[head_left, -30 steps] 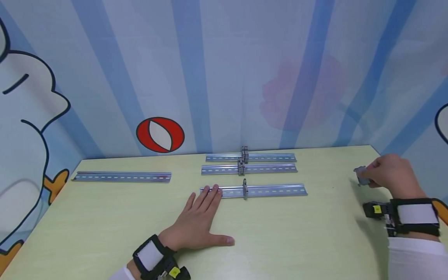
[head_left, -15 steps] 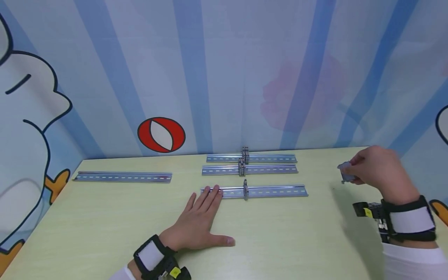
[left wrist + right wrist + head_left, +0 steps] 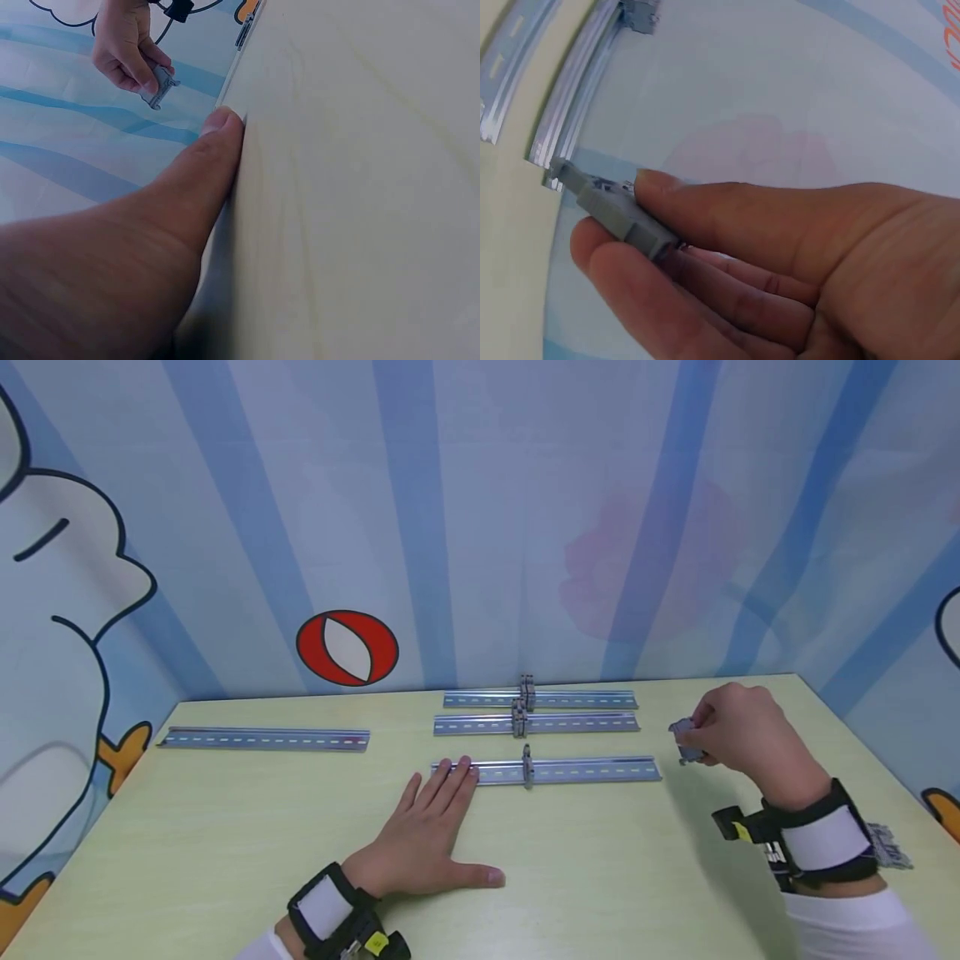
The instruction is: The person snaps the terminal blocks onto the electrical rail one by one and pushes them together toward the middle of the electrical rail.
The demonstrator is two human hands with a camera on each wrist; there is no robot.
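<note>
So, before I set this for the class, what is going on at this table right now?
A person works with slotted metal rails and small grey clips. The left hand lies flat on the table, fingertips touching the left end of the nearest rail, which carries one grey clip. The right hand pinches another grey clip in the air beyond that rail's right end. Two more rails behind carry clips; a bare rail lies far left.

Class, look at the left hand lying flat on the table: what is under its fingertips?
The left hand's fingertips rest on the left end of the nearest metal rail. The rail end beneath them is covered; the palm hides the table.
</note>
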